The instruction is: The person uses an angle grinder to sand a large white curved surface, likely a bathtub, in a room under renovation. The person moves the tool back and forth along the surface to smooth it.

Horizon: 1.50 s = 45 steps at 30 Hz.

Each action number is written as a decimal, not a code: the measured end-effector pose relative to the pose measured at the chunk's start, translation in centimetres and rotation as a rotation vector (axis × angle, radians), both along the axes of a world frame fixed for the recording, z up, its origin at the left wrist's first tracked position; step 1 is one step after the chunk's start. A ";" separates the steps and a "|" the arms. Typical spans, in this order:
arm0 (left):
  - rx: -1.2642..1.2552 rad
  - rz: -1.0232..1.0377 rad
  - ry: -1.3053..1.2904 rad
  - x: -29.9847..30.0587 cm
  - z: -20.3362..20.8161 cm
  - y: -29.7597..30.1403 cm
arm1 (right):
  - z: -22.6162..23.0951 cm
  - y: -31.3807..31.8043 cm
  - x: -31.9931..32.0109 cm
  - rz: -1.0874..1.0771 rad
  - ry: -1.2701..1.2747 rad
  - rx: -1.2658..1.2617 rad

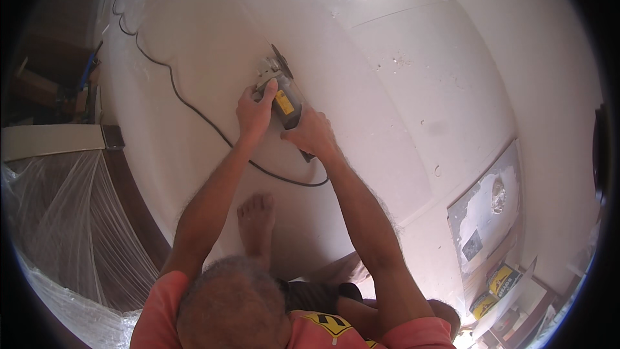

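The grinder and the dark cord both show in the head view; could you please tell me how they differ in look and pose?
The grinder is thick and gray with a yellow label, while the dark cord is thin and plain. The left hand and right hand grip the grinder; the dark cord curves loosely across the floor. Both show against that pale floor.

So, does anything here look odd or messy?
Yes. A bare foot is unprotected near the angle grinder gripped by the left hand and right hand. Crumbs lie scattered at upper right, like debris, and the board at right looks patchy.
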<state>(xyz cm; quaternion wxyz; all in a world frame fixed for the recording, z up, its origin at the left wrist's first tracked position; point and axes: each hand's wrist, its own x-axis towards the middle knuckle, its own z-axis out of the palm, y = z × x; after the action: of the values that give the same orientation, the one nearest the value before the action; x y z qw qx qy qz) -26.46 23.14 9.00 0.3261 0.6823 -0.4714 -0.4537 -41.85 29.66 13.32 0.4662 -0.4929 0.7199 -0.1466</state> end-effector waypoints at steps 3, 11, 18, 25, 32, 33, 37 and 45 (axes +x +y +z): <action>0.004 -0.013 -0.022 0.2 0.0 0.0 | 0.1 0.1 0.0 0.004 0.005 -0.008; 0.016 -0.016 -0.009 0.0 0.6 0.6 | -0.3 0.7 0.0 0.000 0.000 -0.015; -0.043 -0.015 -0.029 0.8 -0.9 0.6 | 0.3 1.1 0.2 0.006 -0.001 -0.016; 0.024 -0.010 -0.007 -0.3 0.7 1.4 | 0.2 1.5 -0.3 -0.005 -0.004 -0.006; 0.016 -0.025 -0.002 0.0 0.0 0.9 | 0.3 1.2 -0.1 -0.011 0.007 0.000; 0.023 -0.024 0.007 -0.1 0.1 0.9 | 0.2 1.1 -0.2 -0.012 0.005 0.004; -0.006 -0.016 -0.051 0.3 -0.7 0.8 | 0.2 1.1 0.0 -0.001 0.003 0.002; 0.000 -0.016 -0.042 0.0 0.0 1.3 | 0.2 1.4 -0.1 0.002 -0.014 0.023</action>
<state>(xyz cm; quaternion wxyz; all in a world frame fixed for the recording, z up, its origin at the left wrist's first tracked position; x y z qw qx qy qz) -26.44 24.40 8.96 0.3124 0.6879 -0.4836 -0.4420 -42.00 31.02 13.49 0.4769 -0.4870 0.7179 -0.1414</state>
